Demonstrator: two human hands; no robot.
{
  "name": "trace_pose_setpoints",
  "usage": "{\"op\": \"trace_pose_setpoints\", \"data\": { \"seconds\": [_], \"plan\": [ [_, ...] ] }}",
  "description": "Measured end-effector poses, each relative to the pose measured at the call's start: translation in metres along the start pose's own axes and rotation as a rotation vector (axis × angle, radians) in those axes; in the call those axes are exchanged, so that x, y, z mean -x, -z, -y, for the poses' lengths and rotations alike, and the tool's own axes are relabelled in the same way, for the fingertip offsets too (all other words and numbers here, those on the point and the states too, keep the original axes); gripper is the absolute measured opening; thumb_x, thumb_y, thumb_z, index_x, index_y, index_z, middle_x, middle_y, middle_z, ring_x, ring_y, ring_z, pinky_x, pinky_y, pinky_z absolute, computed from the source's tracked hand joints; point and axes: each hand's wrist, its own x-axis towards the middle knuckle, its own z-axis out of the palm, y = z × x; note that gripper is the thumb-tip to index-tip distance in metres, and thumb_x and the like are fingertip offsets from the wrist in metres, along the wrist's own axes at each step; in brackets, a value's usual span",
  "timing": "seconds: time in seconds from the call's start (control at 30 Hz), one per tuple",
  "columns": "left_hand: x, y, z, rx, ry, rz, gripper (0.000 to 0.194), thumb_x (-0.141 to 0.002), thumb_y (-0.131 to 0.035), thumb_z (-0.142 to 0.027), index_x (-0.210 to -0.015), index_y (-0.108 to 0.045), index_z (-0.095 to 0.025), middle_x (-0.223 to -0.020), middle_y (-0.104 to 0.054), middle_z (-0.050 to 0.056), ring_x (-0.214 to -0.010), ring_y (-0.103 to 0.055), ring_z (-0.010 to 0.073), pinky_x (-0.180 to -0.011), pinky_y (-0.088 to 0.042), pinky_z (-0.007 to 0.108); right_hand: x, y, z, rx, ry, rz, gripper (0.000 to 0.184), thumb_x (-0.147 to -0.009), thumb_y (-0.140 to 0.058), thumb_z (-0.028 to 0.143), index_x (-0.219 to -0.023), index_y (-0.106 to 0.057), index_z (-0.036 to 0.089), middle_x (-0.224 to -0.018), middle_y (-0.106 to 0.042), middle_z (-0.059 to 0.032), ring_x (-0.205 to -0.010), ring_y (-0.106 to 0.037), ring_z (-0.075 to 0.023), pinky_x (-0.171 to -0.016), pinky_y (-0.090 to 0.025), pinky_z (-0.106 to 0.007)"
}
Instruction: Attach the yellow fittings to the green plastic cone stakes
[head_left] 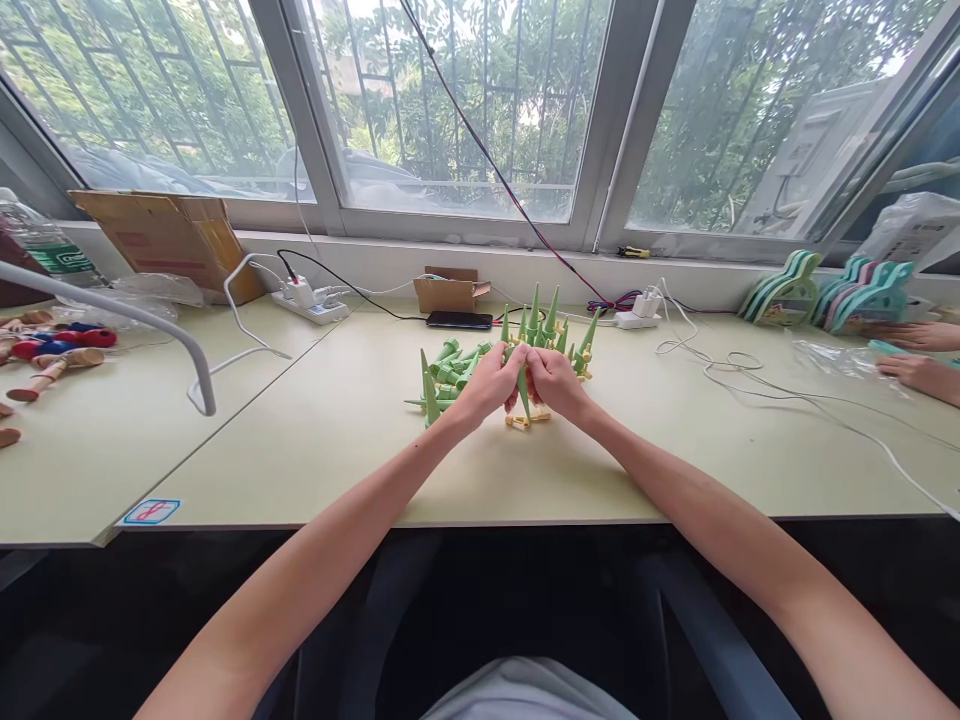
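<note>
Forearms (330, 560) span the bench's (300, 460) front edge; left hand (489, 386) and right hand (555, 384) grip a green cone (523, 393); windows (480, 110) rise behind its back edge.

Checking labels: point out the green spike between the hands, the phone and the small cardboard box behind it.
Green spike (524, 394): head view, on its tapering part below the fingers.
Phone (459, 321): head view, mid-screen.
Small cardboard box (444, 295): head view, on its front panel.

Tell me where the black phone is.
In the head view, the phone lies flat on the table, slightly left of centre, between the small cardboard box behind it and the green pieces nearer the person.
</note>
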Motion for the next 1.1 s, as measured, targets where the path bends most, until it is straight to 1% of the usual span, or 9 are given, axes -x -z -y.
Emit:
{"op": "trace_pose_setpoints", "data": {
  "seconds": [0.23,0.37,0.67,0.9,1.1],
  "plan": [
    [0.0002,0.0006,0.0004,-0.012,-0.008,0.007,0.031,-0.095,-0.044,-0.052,-0.089,-0.042,-0.022,-0.049,-0.049,-0.006,-0.04,-0.049,0.0106,-0.039,-0.04,0.02,0.0008,-0.0003,-0.0007,-0.013,0.0,0.001,0.052,-0.098,-0.036,0.053,-0.057,-0.041,0.021,-0.044,-0.051,0.002,-0.035,-0.046,-0.0098,-0.045,-0.039,-0.024],
    [0.0009,0.0006,-0.0004,-0.009,-0.015,0.008,0.031,-0.094,-0.044,-0.052,-0.089,-0.042,-0.022,-0.049,-0.048,-0.005,-0.04,-0.049,0.0107,-0.039,-0.039,0.02,0.0008,-0.0003,-0.0004,-0.046,-0.011,-0.002,0.05,-0.098,-0.037,0.052,-0.058,-0.04,0.021,-0.044,-0.05,0.0022,-0.034,-0.045,-0.0099,-0.042,-0.037,-0.024],
    [0.0008,0.0005,-0.0004,0.003,-0.01,0.012,0.031,-0.094,-0.045,-0.053,-0.088,-0.042,-0.022,-0.05,-0.049,-0.005,-0.041,-0.05,0.0115,-0.039,-0.04,0.021,0.0007,0.0001,-0.0005,-0.06,-0.034,0.0,0.052,-0.097,-0.037,0.056,-0.058,-0.039,0.022,-0.044,-0.047,0.0024,-0.034,-0.042,-0.0096,-0.041,-0.035,-0.024],
    [0.0005,0.0001,-0.0006,0.01,-0.015,0.012,0.032,-0.094,-0.044,-0.054,-0.087,-0.043,-0.022,-0.049,-0.048,-0.005,-0.039,-0.049,0.011,-0.039,-0.04,0.021,-0.0004,-0.0003,-0.0021,-0.01,-0.03,-0.045,0.053,-0.095,-0.036,0.061,-0.059,-0.039,0.022,-0.044,-0.043,0.0023,-0.042,-0.042,-0.0112,-0.044,-0.033,-0.025],
    [0.0006,0.0001,-0.0003,0.009,-0.017,0.01,0.033,-0.094,-0.044,-0.054,-0.087,-0.043,-0.022,-0.05,-0.048,-0.005,-0.04,-0.049,0.0109,-0.039,-0.04,0.021,-0.0011,-0.0007,-0.0026,-0.013,-0.033,-0.043,0.051,-0.095,-0.037,0.056,-0.058,-0.04,0.022,-0.043,-0.041,0.0023,-0.043,-0.041,-0.0121,-0.045,-0.031,-0.026]
  ]
}}
